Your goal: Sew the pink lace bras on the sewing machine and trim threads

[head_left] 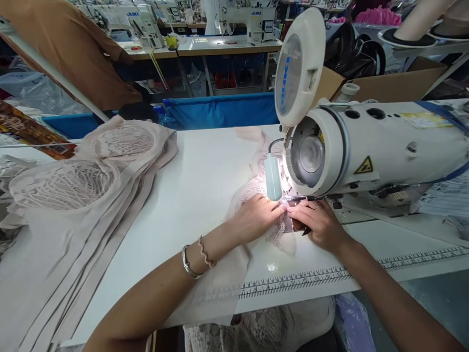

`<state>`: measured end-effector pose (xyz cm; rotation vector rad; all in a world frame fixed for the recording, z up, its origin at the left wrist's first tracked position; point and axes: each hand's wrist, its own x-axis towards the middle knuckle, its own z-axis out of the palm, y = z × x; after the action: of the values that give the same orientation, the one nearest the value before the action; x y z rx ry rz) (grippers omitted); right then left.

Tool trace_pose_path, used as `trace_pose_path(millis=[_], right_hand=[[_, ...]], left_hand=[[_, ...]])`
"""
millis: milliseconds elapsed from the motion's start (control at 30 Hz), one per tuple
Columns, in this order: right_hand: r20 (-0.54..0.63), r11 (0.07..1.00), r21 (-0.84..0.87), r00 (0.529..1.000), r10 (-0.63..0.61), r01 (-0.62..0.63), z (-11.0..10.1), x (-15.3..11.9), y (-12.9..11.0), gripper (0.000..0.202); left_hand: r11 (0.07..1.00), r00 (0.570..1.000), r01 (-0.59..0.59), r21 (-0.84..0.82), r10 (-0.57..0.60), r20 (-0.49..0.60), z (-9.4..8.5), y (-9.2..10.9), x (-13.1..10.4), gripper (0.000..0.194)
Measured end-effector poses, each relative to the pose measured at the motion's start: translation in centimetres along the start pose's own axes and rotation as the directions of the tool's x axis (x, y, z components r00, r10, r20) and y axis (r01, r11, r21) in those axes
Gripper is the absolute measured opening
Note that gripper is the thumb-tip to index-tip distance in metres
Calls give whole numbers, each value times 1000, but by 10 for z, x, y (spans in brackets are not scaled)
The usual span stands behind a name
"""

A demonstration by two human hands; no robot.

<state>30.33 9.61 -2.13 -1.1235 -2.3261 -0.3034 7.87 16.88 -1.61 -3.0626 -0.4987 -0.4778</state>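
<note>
Under the sewing machine head (317, 151) lies a pale pink lace garment piece (252, 188), lit by a small lamp (273, 177). My left hand (262, 217) is closed on this fabric just left of the needle area, fingertips pinching its edge. My right hand (322, 225) meets it from the other side, its fingers closed on the same edge. A dark pointed tip (306, 230) pokes out below the right fingers; what it belongs to is hidden. Lace trim (281, 230) hangs toward me between the hands. Sheer fabric (216, 293) trails under my left forearm over the table edge.
A stack of pale lace garment pieces (73, 195) covers the table's left side. A printed ruler (304, 281) runs along the front edge of the white table (198, 195). Behind it hangs a blue cloth bin (223, 111). A person in brown (69, 54) is at the far left.
</note>
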Motion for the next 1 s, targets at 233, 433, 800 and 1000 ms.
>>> trace_pose_path(millis=[233,433,800,1000], right_hand=[[22,999,-16,999,28,-28,5,-5,5,52],[22,1000,-14,1000,7,-7,3,-3,1,42],[55,999,-34,998,37,-35,6,-7,4,54],[-22,1000,-18,1000,22,-23,6,-6,4,41]], left_hand=[[999,999,35,42,-33,-43,6,3,0,25],[1000,1000,1,27,-1,-12,1,-1,0,32],[989,990,138,44,-136,-28,11,12,-1,28],[989,996,-86,-120,84,-23,7,16,0,37]])
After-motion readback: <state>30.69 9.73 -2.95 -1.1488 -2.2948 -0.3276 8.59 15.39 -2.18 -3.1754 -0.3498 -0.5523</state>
